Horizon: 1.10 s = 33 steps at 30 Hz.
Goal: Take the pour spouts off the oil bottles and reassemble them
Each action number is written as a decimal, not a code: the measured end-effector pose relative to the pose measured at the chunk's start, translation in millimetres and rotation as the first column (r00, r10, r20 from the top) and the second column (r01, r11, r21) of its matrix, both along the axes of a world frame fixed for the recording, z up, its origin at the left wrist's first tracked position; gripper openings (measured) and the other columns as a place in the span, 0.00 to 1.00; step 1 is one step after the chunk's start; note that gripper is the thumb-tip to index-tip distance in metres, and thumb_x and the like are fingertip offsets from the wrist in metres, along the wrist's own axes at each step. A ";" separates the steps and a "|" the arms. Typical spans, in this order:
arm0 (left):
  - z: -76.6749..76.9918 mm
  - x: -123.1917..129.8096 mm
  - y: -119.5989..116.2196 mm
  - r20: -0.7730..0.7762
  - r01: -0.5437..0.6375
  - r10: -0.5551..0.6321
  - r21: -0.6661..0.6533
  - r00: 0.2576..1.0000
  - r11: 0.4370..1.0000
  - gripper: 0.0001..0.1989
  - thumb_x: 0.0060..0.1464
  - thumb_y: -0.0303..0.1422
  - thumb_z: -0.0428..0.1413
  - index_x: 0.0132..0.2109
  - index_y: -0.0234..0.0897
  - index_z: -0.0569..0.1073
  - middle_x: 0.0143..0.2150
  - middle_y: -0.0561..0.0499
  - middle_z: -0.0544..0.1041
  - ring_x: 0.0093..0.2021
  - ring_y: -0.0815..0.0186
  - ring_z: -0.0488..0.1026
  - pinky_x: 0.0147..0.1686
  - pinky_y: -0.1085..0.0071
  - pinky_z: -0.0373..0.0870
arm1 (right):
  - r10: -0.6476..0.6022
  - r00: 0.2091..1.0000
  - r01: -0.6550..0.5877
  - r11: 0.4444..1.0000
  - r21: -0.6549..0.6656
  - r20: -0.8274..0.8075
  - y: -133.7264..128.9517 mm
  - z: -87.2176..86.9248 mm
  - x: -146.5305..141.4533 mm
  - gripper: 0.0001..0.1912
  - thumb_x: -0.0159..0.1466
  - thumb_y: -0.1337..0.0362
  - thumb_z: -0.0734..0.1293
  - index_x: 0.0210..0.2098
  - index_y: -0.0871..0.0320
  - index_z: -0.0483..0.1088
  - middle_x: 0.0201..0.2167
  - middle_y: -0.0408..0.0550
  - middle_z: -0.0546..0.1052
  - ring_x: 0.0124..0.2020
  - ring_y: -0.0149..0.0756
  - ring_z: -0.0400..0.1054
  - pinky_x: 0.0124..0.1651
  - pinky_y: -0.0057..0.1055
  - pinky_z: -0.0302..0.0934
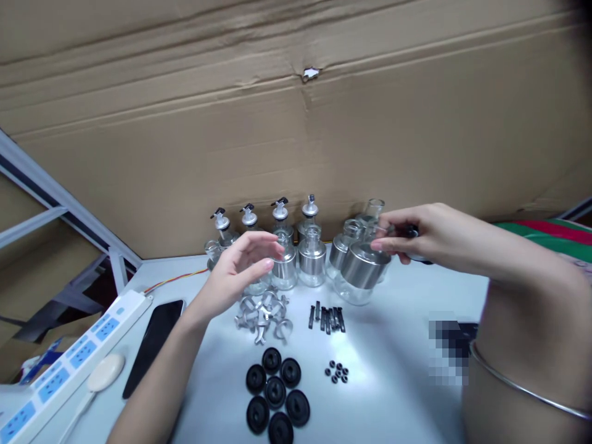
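Observation:
My right hand (pixel 407 233) grips the neck of a glass bottle with a metal band (pixel 363 266), which leans at the right end of the bottle group. Something dark also shows at that hand's fingers, too unclear to name. My left hand (pixel 247 262) is open, fingers curved and apart, in front of the other bottles. Behind it, banded glass bottles (pixel 312 262) stand in rows; several at the back carry silver stoppers (pixel 280 211) with black tips. Below lie silver spout parts (pixel 263 313), black strips (pixel 327 318), black discs (pixel 275 392) and small black rings (pixel 337 372).
A white power strip (pixel 76 364), a black phone (pixel 154 339) and a round white charger (pixel 106 372) lie at the left. A cardboard wall (pixel 296 148) rises behind the table (pixel 393 382). A dark, partly pixelated object (pixel 456 345) lies at the right.

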<state>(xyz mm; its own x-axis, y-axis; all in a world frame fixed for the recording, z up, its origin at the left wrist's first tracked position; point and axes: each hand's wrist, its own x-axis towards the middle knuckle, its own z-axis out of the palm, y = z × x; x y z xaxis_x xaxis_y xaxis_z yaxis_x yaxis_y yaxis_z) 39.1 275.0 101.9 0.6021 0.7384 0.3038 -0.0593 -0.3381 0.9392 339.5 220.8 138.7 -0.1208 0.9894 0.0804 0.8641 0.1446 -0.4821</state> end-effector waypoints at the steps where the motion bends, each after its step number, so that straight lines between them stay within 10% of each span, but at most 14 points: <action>1: 1.8 -1.9 0.8 -0.002 -0.009 0.009 0.011 1.000 1.000 0.13 0.55 0.34 0.57 0.47 0.37 0.68 0.43 0.49 0.74 0.43 0.67 0.73 0.44 0.70 0.70 | 0.004 1.000 -0.004 1.000 0.015 -0.005 3.9 -3.6 1.7 0.24 0.57 0.40 0.63 0.22 0.55 0.69 0.16 0.43 0.71 0.17 0.29 0.60 0.20 0.28 0.52; 16: 10.7 -10.3 0.5 -0.061 -0.086 0.094 0.133 0.994 0.987 0.07 0.56 0.33 0.56 0.42 0.36 0.71 0.40 0.50 0.76 0.41 0.69 0.74 0.43 0.72 0.71 | -0.088 0.988 0.075 0.992 0.106 0.123 38.4 -28.7 -11.7 0.08 0.50 0.66 0.71 0.18 0.55 0.68 0.14 0.39 0.70 0.18 0.30 0.62 0.23 0.29 0.53; 27: 2.3 -7.5 1.4 -0.070 -0.020 0.029 0.137 0.997 0.990 0.08 0.57 0.33 0.55 0.44 0.36 0.71 0.47 0.48 0.72 0.44 0.68 0.72 0.46 0.71 0.69 | -0.211 0.947 0.175 0.971 0.162 0.243 31.2 -20.9 -21.0 0.04 0.54 0.66 0.69 0.31 0.56 0.73 0.27 0.51 0.78 0.24 0.39 0.66 0.30 0.35 0.56; 33: 0.4 4.1 -6.0 -0.139 0.051 -0.035 0.116 0.990 0.992 0.09 0.57 0.33 0.54 0.44 0.36 0.71 0.48 0.47 0.71 0.44 0.66 0.71 0.46 0.68 0.69 | -0.170 0.985 0.154 0.906 0.394 0.005 -6.0 7.3 -48.9 0.15 0.63 0.52 0.59 0.38 0.54 0.72 0.30 0.49 0.77 0.29 0.38 0.69 0.31 0.34 0.56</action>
